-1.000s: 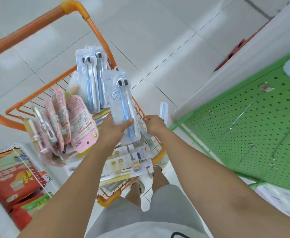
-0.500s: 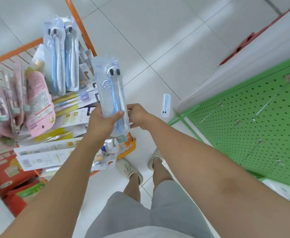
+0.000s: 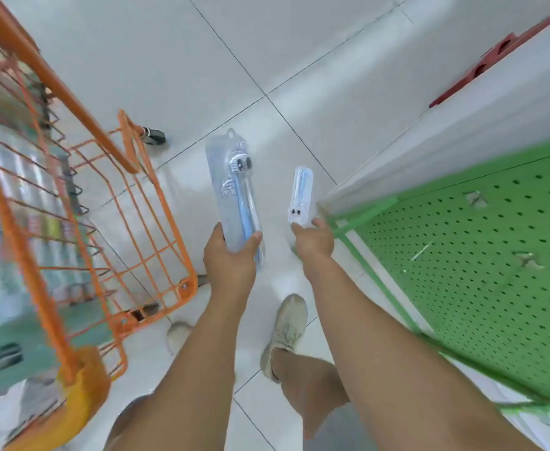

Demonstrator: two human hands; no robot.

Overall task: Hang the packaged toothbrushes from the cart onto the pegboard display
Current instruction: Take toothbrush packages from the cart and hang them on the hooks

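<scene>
My left hand [image 3: 231, 258] grips the lower end of a clear blister pack with a blue toothbrush [image 3: 234, 187], held upright over the floor beside the orange wire cart [image 3: 62, 89]. A smaller toothbrush pack [image 3: 300, 196] lies on the white floor tiles by the corner of the green pegboard [image 3: 495, 288]. My right hand [image 3: 314, 244] reaches down to it, fingertips at its near end; no closed grip on it shows. The goods in the cart are blurred.
Bare metal hooks [image 3: 423, 253] stick out of the pegboard on the right. A white shelf base [image 3: 462, 125] runs along its upper edge, with a red object [image 3: 495, 56] behind it. My feet in beige shoes [image 3: 286, 330] stand between cart and display.
The view has swung down and right, away from the cart. My left hand has carried its pack out of the cart. My right hand has dropped toward the pack on the floor.
</scene>
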